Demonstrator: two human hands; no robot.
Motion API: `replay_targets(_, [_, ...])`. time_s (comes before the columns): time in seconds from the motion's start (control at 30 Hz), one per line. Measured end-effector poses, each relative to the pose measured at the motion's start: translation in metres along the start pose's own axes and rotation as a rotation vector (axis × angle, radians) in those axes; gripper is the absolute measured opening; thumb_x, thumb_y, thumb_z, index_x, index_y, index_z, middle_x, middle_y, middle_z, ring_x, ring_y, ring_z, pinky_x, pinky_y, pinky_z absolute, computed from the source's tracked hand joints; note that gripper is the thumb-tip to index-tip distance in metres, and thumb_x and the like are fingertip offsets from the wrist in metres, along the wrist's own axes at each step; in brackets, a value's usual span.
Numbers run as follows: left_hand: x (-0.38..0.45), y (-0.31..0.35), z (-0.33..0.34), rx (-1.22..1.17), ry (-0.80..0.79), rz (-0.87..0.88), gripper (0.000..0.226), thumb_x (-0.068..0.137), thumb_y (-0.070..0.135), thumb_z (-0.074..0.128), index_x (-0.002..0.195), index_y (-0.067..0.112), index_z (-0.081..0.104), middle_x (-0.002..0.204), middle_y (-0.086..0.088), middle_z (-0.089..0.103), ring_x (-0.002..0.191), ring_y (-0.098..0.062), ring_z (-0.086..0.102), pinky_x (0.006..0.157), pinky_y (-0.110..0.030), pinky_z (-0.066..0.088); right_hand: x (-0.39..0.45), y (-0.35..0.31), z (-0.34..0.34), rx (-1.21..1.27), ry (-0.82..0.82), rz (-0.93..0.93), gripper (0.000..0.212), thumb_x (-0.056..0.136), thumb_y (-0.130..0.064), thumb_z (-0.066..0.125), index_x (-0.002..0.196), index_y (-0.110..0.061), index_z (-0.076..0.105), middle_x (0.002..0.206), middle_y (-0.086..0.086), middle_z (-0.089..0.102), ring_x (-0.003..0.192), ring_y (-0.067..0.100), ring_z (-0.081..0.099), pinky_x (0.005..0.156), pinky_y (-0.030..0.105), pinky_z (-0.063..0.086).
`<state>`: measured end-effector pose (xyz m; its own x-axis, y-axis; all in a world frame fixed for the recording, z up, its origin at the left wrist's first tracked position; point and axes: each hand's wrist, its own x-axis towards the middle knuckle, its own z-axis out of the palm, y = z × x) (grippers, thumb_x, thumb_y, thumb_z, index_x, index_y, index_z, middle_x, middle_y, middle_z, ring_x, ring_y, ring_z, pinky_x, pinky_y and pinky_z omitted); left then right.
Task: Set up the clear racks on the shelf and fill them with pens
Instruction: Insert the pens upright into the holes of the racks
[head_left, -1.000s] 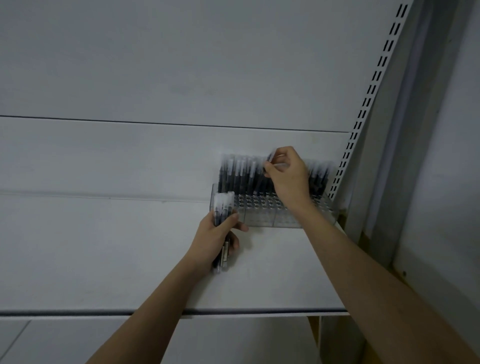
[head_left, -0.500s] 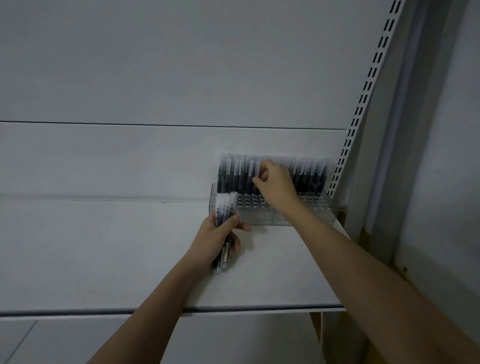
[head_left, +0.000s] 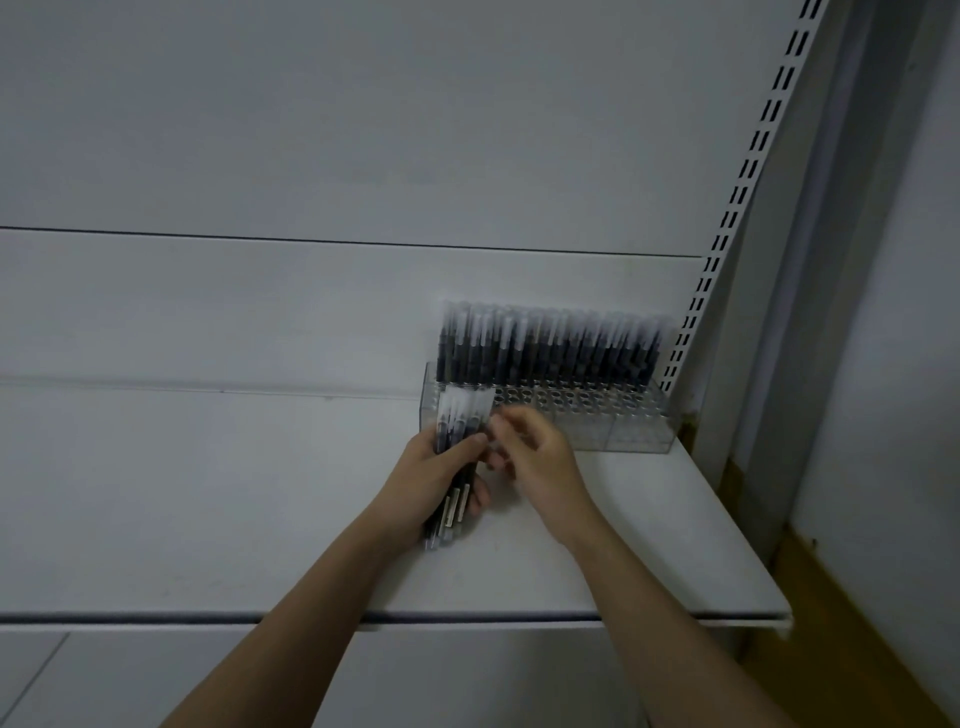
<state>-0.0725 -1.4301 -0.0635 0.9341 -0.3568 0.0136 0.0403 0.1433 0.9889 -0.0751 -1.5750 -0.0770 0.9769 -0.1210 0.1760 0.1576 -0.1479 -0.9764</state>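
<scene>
Left hand (head_left: 434, 475) — fingers and thumb wrapped round a bundle of pens (head_left: 457, 457), caps up, held just in front of the rack's left end, over the middle of the shelf (head_left: 208, 493). This grip is as it was a second ago; the bundle has not shifted.

Right hand (head_left: 535, 462) — a second ago it was raised at the row of standing pens (head_left: 545, 348), seating one near the row's middle; it has since come down and left to the bundle, and its fingertips (head_left: 498, 423) lie against the bundle's right side. The hand is motion-blurred, with fingers partly curled; whether they already pinch a pen cannot be told.

Rack (head_left: 613, 415) — clear, set in the back right corner of the shelf, against the slotted upright (head_left: 727, 228). Its rear holes carry the dark pens, packed upright; the holes nearer the front stand empty.

Reading — one pen appears delivered, and the right hand is back for the next. The fill is part way: the rear is stocked, the front rows are open, and only one rack is in view.
</scene>
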Motion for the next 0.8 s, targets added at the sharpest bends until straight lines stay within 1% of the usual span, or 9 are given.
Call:
replay_targets(0.07, [-0.001, 0.001, 0.000, -0.003, -0.052, -0.002, 0.019, 0.100, 0.014, 0.053, 0.107, -0.003, 0.059, 0.087, -0.016, 0.070, 0.048, -0.021, 0.061, 0.043, -0.027, 0.050, -0.005, 0.002, 0.000, 0.059, -0.039, 0.022, 0.009, 0.097, -0.025, 0.062, 0.099, -0.020, 0.070, 0.074, -0.010, 0.066, 0.070, 0.006, 0.060, 0.066, 0.019, 0.048])
replay_targets(0.17, [-0.002, 0.002, 0.000, 0.003, -0.098, -0.003, 0.013, 0.100, 0.012, 0.053, 0.107, 0.004, 0.060, 0.086, -0.016, 0.072, 0.048, -0.022, 0.062, 0.042, -0.027, 0.051, -0.007, 0.001, -0.003, 0.165, -0.037, 0.047, 0.008, 0.096, -0.017, 0.063, 0.098, -0.013, 0.070, 0.079, -0.002, 0.068, 0.066, 0.006, 0.061, 0.061, 0.016, 0.048])
replay_targets(0.23, [-0.002, 0.001, 0.000, -0.003, -0.095, -0.023, 0.014, 0.101, 0.012, 0.052, 0.107, 0.002, 0.059, 0.086, -0.015, 0.073, 0.047, -0.023, 0.063, 0.040, -0.025, 0.049, -0.006, 0.001, -0.005, 0.194, 0.009, 0.063, 0.010, 0.096, -0.018, 0.063, 0.100, -0.011, 0.068, 0.082, 0.003, 0.068, 0.065, 0.007, 0.062, 0.060, 0.019, 0.049])
replay_targets(0.33, [0.000, -0.002, -0.001, 0.011, -0.074, -0.029, 0.013, 0.101, 0.014, 0.053, 0.106, 0.004, 0.059, 0.091, -0.015, 0.074, 0.050, -0.026, 0.064, 0.042, -0.026, 0.050, -0.003, 0.004, -0.007, 0.254, 0.113, 0.092, 0.013, 0.097, -0.021, 0.062, 0.102, -0.011, 0.067, 0.087, 0.009, 0.068, 0.066, 0.014, 0.064, 0.065, 0.031, 0.053])
replay_targets(0.43, [0.003, -0.005, -0.003, 0.055, -0.070, -0.021, 0.009, 0.100, 0.015, 0.055, 0.102, 0.007, 0.059, 0.093, -0.013, 0.073, 0.051, -0.029, 0.062, 0.044, -0.028, 0.050, 0.000, 0.007, -0.009, 0.282, 0.128, 0.094, 0.014, 0.096, -0.022, 0.063, 0.103, -0.011, 0.066, 0.087, 0.014, 0.068, 0.067, 0.020, 0.064, 0.068, 0.037, 0.052])
replay_targets(0.53, [0.004, -0.006, -0.004, 0.082, -0.051, -0.010, 0.010, 0.099, 0.014, 0.057, 0.101, 0.004, 0.059, 0.089, -0.012, 0.073, 0.048, -0.028, 0.059, 0.042, -0.026, 0.047, -0.002, 0.005, -0.008, 0.262, 0.083, 0.072, 0.014, 0.095, -0.019, 0.065, 0.104, -0.009, 0.065, 0.084, 0.008, 0.071, 0.065, 0.020, 0.064, 0.064, 0.033, 0.050])
replay_targets(0.63, [0.004, -0.007, -0.004, 0.071, -0.037, -0.001, 0.017, 0.098, 0.016, 0.058, 0.107, 0.002, 0.058, 0.090, -0.014, 0.073, 0.052, -0.030, 0.062, 0.044, -0.028, 0.049, -0.003, 0.003, -0.007, 0.260, 0.077, 0.059, 0.009, 0.094, -0.013, 0.065, 0.103, -0.010, 0.064, 0.081, 0.002, 0.073, 0.063, 0.017, 0.064, 0.062, 0.029, 0.050])
replay_targets(0.73, [0.006, -0.007, -0.003, -0.016, -0.004, -0.026, 0.021, 0.099, 0.013, 0.056, 0.115, -0.001, 0.055, 0.097, -0.023, 0.071, 0.055, -0.033, 0.066, 0.046, -0.031, 0.054, 0.000, -0.001, -0.011, 0.256, 0.118, 0.040, 0.011, 0.094, -0.013, 0.065, 0.105, -0.010, 0.064, 0.086, 0.003, 0.074, 0.069, 0.017, 0.067, 0.066, 0.034, 0.054])
replay_targets(0.8, [0.007, -0.007, -0.002, -0.075, 0.020, -0.041, 0.019, 0.100, 0.012, 0.054, 0.114, -0.001, 0.052, 0.100, -0.026, 0.070, 0.055, -0.033, 0.067, 0.048, -0.032, 0.057, 0.005, -0.010, -0.016, 0.263, 0.179, 0.001, 0.010, 0.094, -0.010, 0.065, 0.104, -0.011, 0.064, 0.085, 0.001, 0.074, 0.070, 0.014, 0.068, 0.063, 0.030, 0.056])
